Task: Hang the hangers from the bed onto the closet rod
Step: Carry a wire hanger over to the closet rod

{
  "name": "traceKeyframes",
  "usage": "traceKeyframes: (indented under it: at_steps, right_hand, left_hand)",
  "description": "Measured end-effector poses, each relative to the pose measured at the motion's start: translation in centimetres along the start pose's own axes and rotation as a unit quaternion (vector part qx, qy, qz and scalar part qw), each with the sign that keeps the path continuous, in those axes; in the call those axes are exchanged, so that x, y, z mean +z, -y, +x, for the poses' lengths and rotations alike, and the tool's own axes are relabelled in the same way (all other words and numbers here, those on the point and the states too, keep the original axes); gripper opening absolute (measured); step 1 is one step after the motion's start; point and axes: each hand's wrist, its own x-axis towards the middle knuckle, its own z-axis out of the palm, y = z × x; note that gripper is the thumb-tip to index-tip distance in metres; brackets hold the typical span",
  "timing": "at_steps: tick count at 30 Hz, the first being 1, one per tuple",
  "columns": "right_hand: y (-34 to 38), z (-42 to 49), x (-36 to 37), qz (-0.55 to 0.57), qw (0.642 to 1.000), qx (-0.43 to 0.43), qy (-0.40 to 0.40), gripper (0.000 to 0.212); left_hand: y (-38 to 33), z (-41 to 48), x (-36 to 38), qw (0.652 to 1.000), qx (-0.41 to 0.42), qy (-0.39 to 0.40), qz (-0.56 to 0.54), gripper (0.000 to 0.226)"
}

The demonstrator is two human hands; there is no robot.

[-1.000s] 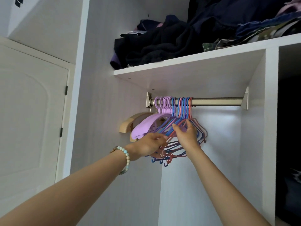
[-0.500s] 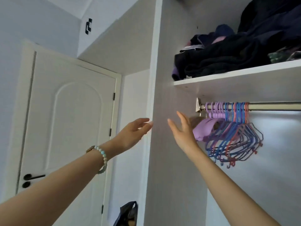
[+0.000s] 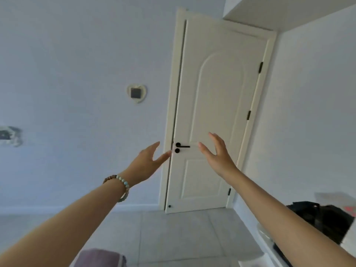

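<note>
Left hand [image 3: 148,163] just left of frame centre, raised in the air, fingers straight and slightly spread, thumb apart, gripping nothing. Right hand [image 3: 218,154] just right of centre, likewise lifted, fingers relaxed and open, palm turned toward the left hand, holding nothing. Forearms stretching up from the two bottom corners, hands near each other but apart. Beaded bracelet [image 3: 120,185] round the left wrist, brown and pale blue-green beads. Behind the hands, closed cream door [image 3: 217,93] at centre right, black lever handle [image 3: 182,146] in the gap between the two hands, black hinges [image 3: 260,67] along its right edge. Pale heart-shaped ornament [image 3: 136,93] with a dark square on the wall left of the door. Blurred grey-and-white decoration [image 3: 9,136] at the far left edge. Pale tiled floor [image 3: 173,237] along the bottom. Purple fabric [image 3: 100,258] at the bottom edge, lower left. Black heap [image 3: 317,218] at lower right, partly behind the right forearm. Hangers and closet rod outside this view; whereabouts impossible to tell
</note>
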Motion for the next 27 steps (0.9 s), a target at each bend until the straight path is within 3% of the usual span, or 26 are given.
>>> traceKeyframes:
  at_steps: [7, 14, 21, 27]
  right_hand:
    - [-2.1, -2.0, 21.7, -0.002, 0.984, 0.047, 0.171, 0.076]
    - [-6.3, -8.5, 39.4, -0.030, 0.949, 0.074, 0.306, 0.079]
    - [-12.7, -16.3, 50.6, -0.061, 0.907, 0.109, 0.403, 0.079]
    - [-18.3, -22.7, 56.9, -0.058, 0.865, 0.181, 0.464, 0.076]
  left_hand:
    - [20.6, -7.8, -3.8, 0.977, -0.168, -0.004, 0.132, 0.086]
    - [36.9, -19.0, -3.5, 0.931, -0.337, 0.008, 0.137, 0.087]
    - [47.9, -29.8, 0.4, 0.879, -0.458, 0.050, 0.127, 0.093]
    - [54.0, -36.9, 5.2, 0.822, -0.565, 0.061, 0.046, 0.101]
